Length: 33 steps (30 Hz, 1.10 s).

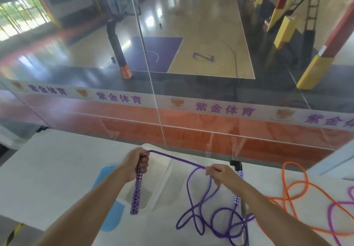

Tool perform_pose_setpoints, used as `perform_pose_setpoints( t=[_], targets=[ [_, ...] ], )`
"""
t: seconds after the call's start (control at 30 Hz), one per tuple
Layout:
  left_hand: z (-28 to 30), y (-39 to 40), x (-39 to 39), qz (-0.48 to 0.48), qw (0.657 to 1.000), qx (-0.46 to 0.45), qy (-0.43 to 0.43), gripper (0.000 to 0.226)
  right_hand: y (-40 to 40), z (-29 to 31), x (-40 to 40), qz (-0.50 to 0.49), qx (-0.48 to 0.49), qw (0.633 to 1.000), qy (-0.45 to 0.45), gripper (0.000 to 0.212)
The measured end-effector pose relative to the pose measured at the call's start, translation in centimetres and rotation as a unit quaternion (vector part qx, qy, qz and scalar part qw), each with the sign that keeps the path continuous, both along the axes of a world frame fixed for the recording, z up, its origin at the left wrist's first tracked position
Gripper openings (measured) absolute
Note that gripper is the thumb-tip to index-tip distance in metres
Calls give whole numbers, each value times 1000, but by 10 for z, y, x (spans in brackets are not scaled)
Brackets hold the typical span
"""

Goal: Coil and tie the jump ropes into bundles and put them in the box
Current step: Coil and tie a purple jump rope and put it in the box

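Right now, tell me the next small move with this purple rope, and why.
Probably bring the right hand back to the left hand to lay a first loop against the purple handle. The left hand grips that handle, the right pinches the purple rope stretched between them, and the rest lies uncoiled on the table.

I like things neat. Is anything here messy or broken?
Nothing looks broken. The purple jump rope lies in loose, crossing loops on the white table, not yet coiled, while the left hand grips its patterned handle and the right hand pinches the cord. The orange rope sprawls tangled too.
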State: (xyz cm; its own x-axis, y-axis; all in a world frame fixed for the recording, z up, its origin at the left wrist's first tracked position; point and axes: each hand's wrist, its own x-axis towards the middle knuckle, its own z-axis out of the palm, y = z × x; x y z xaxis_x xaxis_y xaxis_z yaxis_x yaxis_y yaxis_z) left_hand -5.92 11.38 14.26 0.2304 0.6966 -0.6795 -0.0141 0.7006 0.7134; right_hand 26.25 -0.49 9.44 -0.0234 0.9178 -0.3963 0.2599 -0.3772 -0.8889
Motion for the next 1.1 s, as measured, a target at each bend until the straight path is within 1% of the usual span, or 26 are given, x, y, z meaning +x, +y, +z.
perform_pose_setpoints(
  t=[0.07, 0.1, 0.13, 0.2, 0.23, 0.3, 0.33, 0.4, 0.5, 0.53, 0.57, 0.63, 0.67, 0.73, 0.8, 0.87, 0.9, 0.97, 1.03, 1.1],
  targets=[
    [-6, 5, -1, 59, 998, -15, -12, 27, -7, -5, 17, -30, -19, 999, -10, 35],
    [-9, 4, 1, 72, 997, -17, -19, 34, -10, -8, 18, -44, -31, 999, 6, 36],
    [-13, 1, 6, 72, 997, -17, -31, 37, -11, -10, 16, -69, -44, 996, 44, 36],
    [-19, -9, 22, 47, 997, -16, -64, 33, -12, -12, 0, -128, -57, 980, 138, 32],
    [-21, -15, 32, 29, 997, -12, -74, 29, -12, -11, -12, -148, -55, 973, 166, 29],
    [-24, -30, 54, -12, 997, -6, -70, 24, -11, -6, -36, -156, -52, 969, 183, 26],
    [-25, -38, 65, -29, 998, -8, -64, 22, -12, -1, -47, -142, -50, 973, 176, 25],
    [-27, -54, 84, -46, 998, -4, -48, 23, -14, 7, -63, -87, -36, 988, 123, 25],
    [-29, -72, 103, -57, 998, 27, -19, 27, -18, 15, -74, -8, 1, 1000, -28, 26],
    [-31, -77, 107, -62, 997, 34, -18, 27, -18, 17, -77, 7, 14, 998, -67, 28],
    [-32, -81, 110, -65, 997, 36, -21, 29, -18, 19, -78, 12, 18, 996, -86, 28],
    [-35, -89, 113, -70, 996, 51, -30, 39, -18, 22, -79, 1, 7, 995, -101, 29],
    [-38, -91, 113, -82, 994, 71, -26, 40, -18, 24, -78, -6, 3, 995, -104, 30],
    [-42, -96, 114, -109, 988, 112, -3, 31, -19, 27, -77, -13, -3, 996, -87, 33],
    [-45, -100, 114, -110, 987, 116, 23, 27, -21, 30, -76, -8, -12, 998, -66, 32],
    [-46, -99, 113, -70, 993, 91, 34, 32, -22, 30, -74, 10, -30, 997, -76, 30],
    [-46, -96, 113, -33, 997, 72, 21, 33, -23, 29, -72, 20, -42, 996, -82, 30],
    [-46, -85, 107, 51, 997, 37, -43, 27, -26, 25, -61, 34, -64, 994, -78, 28],
    [-43, -70, 96, 116, 988, 12, -98, 24, -34, 23, -46, 52, -77, 993, -73, 26],
    [-43, -57, 84, 149, 983, -9, -109, 25, -43, 23, -30, 79, -73, 992, -73, 24]
  ],
)
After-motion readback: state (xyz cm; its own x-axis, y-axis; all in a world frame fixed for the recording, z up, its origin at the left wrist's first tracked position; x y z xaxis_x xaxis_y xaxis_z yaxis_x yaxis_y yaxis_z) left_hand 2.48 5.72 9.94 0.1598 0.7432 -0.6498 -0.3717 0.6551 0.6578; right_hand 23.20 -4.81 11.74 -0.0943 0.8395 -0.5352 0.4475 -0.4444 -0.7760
